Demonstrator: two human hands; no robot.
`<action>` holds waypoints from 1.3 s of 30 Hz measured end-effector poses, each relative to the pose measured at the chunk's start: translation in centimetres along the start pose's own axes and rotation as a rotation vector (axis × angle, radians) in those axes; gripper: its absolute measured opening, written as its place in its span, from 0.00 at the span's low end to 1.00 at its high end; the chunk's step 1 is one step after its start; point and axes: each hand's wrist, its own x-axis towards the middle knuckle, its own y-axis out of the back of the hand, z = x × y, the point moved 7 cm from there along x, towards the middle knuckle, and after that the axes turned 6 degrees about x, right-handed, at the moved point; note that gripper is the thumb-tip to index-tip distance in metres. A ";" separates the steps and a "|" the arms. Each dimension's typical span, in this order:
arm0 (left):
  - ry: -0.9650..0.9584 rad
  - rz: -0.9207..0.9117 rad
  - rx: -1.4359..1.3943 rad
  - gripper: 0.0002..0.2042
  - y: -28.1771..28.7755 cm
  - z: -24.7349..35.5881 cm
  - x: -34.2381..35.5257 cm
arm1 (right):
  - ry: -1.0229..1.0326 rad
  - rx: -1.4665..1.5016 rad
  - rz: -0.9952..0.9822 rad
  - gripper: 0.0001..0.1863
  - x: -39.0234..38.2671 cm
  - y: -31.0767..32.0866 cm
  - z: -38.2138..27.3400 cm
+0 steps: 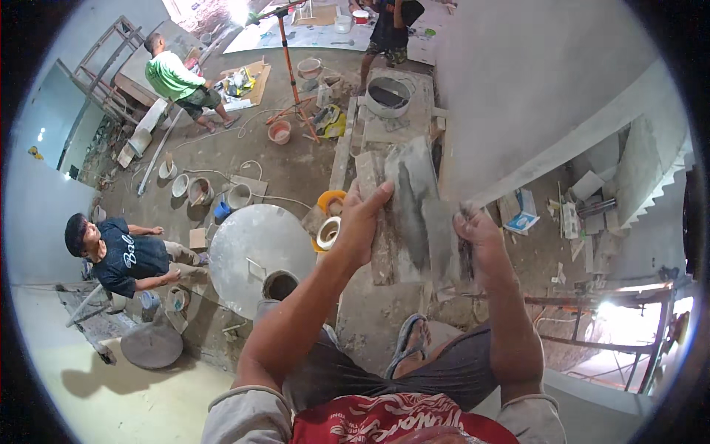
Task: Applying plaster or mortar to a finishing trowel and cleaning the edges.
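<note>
The dusty concrete floor carries a large round grey disc with a dark pail at its edge, and a roll of tape lies just beside it. Small buckets and bowls stand in a cluster farther off, with an orange tripod beyond them. A grey tub sits on boards near the wall.

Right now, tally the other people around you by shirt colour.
Person in green shirt: 1
People in dark shirts: 2, one low at left, one standing at top
Total: 3
</note>
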 end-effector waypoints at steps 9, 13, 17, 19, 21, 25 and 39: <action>-0.186 -0.061 0.167 0.23 -1.5 1.1 -1.4 | 0.279 -0.217 0.379 0.22 2.8 6.0 -0.7; -0.137 0.036 0.104 0.26 -1.1 1.5 -1.2 | 0.291 -0.182 0.264 0.24 2.5 7.8 -1.5; 0.103 0.288 0.029 0.24 1.2 -0.6 -1.2 | 0.531 -0.297 0.412 0.23 1.7 8.1 -1.7; 0.157 0.330 -0.043 0.22 2.0 -1.8 -0.9 | 0.718 -0.517 0.571 0.19 -0.1 7.1 -2.9; 0.279 0.293 -0.228 0.19 2.9 -4.2 -0.1 | 0.650 -0.518 0.483 0.17 -1.0 6.4 -2.3; 0.283 0.379 -0.331 0.18 3.5 -4.3 -0.5 | 0.859 -1.044 0.037 0.14 -2.9 -1.7 -3.6; -0.313 0.791 0.355 0.18 6.6 1.1 -0.6 | 0.723 -1.283 0.086 0.14 -2.1 -0.2 -4.3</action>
